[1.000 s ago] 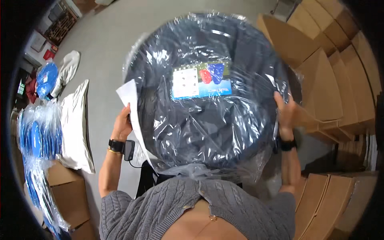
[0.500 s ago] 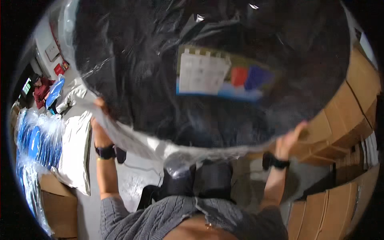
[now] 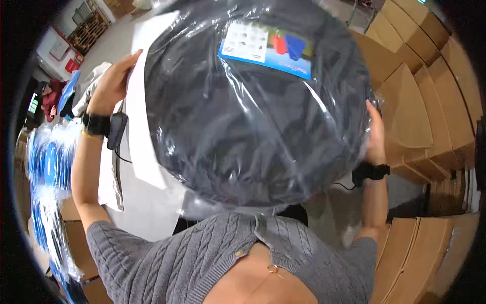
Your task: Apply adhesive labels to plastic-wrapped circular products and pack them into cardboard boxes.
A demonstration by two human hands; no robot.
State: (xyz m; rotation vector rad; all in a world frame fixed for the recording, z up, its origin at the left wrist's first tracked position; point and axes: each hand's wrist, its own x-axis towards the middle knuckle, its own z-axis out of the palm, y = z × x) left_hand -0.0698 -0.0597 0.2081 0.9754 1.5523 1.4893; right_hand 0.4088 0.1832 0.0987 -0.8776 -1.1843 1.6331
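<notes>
A large round black fabric bundle (image 3: pixel 243 131) in a clear plastic bag is held up in front of my chest. A printed card (image 3: pixel 266 48) with white, red and blue areas shows inside the plastic near its far side. Along its left edge runs a stiff-looking white sheet (image 3: pixel 139 106). My left hand (image 3: pixel 114 83) is closed round the left edge, at the white sheet; part of its fingers is hidden. My right hand (image 3: pixel 374 134) grips the bag's right edge, with some fingers out of sight behind it. Both wrists wear black straps with small devices.
Brown cardboard boxes (image 3: pixel 430 106) are stacked on the right, with more boxes (image 3: pixel 415 258) at the lower right. At left lie blue plastic-wrapped packages (image 3: pixel 50 167). Another person (image 3: pixel 50 99) in dark red is farther back, and wooden pallets (image 3: pixel 88 30) stand at the far left.
The bagged bundle has come lower and looks smaller, with its card nearer the top of the view. The white sheet shows at its left. My left hand has moved up along the edge.
</notes>
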